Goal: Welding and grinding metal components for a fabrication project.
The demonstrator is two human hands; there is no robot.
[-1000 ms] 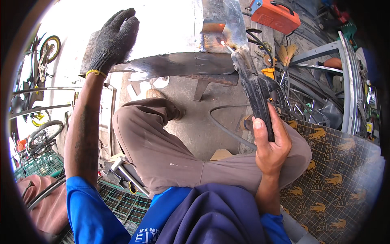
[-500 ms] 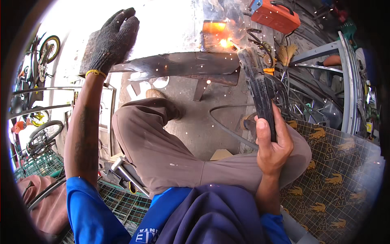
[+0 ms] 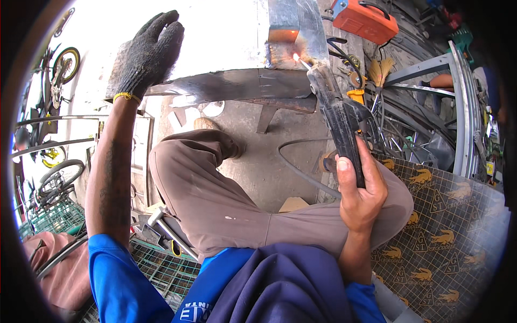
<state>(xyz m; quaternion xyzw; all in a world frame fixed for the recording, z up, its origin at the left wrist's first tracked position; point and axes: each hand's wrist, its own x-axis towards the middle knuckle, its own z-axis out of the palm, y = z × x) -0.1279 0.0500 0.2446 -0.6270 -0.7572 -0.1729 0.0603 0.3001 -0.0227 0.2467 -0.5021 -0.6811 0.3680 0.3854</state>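
Observation:
My right hand (image 3: 362,194), bare, is closed around the black handle of a welding electrode holder (image 3: 338,118). From its jaws a short electrode (image 3: 305,63) reaches to the metal workpiece (image 3: 297,19), with a small bright glow at its tip. An orange-hot reflection lies just beyond on the metal. My left hand (image 3: 151,54) wears a dark knitted glove and rests on the left part of the workpiece, fingers stretched out, holding nothing. A dark steel face (image 3: 231,85) runs along the near side of the workpiece. Glare washes out much of the top surface.
An orange welding machine (image 3: 363,21) stands at the far right. Near it are a broom head (image 3: 380,71) and grey metal frames (image 3: 459,107). A cable (image 3: 301,164) loops over the floor. A printed board (image 3: 431,226) lies right; a hammer (image 3: 171,232) lies left of my legs.
The bright arc, flying sparks and smoke have died down to a small glow. My right hand and the electrode holder have shifted slightly left. My left hand has stayed put.

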